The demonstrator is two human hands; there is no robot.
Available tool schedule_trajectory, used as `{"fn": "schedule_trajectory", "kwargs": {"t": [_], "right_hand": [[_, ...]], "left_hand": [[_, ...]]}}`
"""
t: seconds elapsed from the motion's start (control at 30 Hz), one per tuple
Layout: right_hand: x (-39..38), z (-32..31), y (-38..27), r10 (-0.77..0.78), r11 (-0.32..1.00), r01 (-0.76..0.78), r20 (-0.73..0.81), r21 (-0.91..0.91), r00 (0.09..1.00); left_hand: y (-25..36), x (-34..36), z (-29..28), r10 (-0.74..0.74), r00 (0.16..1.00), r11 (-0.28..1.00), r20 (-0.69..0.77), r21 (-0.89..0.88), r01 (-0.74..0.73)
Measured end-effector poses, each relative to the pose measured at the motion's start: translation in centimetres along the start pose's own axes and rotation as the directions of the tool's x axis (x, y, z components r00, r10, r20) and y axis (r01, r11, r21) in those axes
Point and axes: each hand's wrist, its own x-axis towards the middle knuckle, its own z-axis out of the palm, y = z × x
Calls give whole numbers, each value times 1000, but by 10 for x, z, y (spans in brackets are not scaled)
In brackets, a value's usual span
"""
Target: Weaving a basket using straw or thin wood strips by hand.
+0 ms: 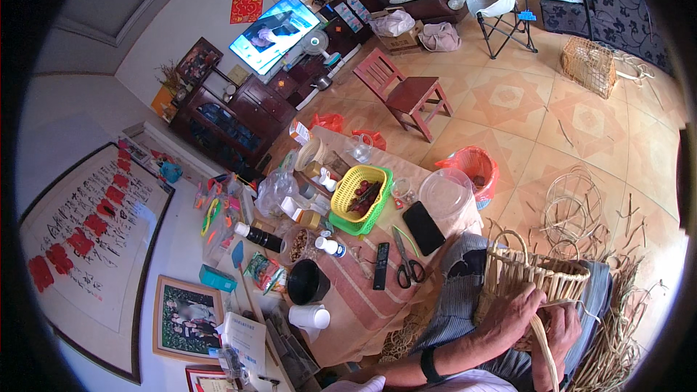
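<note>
A partly woven wicker basket [536, 270] rests on my lap, with looped handles rising from its rim. My left hand [514, 311], with a black band on its wrist, is closed on the basket's near side. Close beside it, my right hand [560, 328] has its fingers bent in against the weave. A thin pale wicker strand [587, 311] sticks out from the right fingers. Between the two hands a thick pale wicker strip [544, 354] curves down toward the lower edge. My fingertips are partly hidden.
To the left, a table holds scissors [408, 265], a black phone [424, 227], a remote [380, 267], a yellow basket [356, 192] and several bottles. Loose wicker [617, 319] lies on the floor at right. A red-lined bin [475, 168] and wooden chair [410, 94] stand beyond.
</note>
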Motion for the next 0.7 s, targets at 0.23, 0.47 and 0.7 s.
{"fn": "schedule_trajectory", "kwargs": {"t": [0.23, 0.47, 0.7], "right_hand": [[-5, -1, -6, 82, 957, -97, 67, 272, 994], [4, -26, -16, -72, 932, 9, 160, 362, 984], [-3, -45, -23, 162, 673, -355, 340, 649, 927]], "left_hand": [[0, 3, -2, -48, 999, 998, 14, -29, 48], [3, 7, -8, -58, 998, 998, -5, -37, 58], [0, 6, -24, -5, 976, 995, 217, -94, 26]]}}
